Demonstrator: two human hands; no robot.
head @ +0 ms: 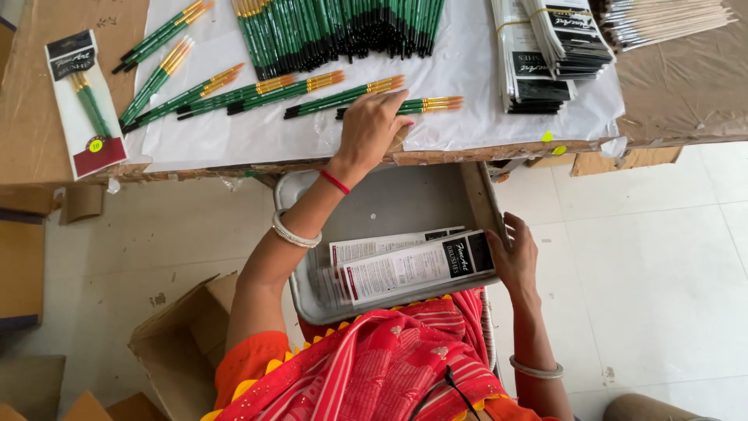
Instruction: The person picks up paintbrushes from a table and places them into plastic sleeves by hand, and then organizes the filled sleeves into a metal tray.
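Note:
My left hand [372,131] reaches up onto the table edge, fingers curled down over a small group of green-handled paintbrushes [401,105] with gold ferrules. Whether it grips them I cannot tell. My right hand [513,257] holds the right rim of a grey tray [389,199] on my lap. Flat packaging sleeves [413,269], white with black ends, lie in the tray. More small sets of green brushes [234,92] lie in a row on white paper [467,70], with a big pile of green brushes [335,31] behind them.
Bundled stacks of sleeves [545,47] sit at the table's back right beside a heap of pale-handled brushes [662,19]. A finished brush packet [84,105] lies on the left. An open cardboard box [175,343] stands on the tiled floor at my left.

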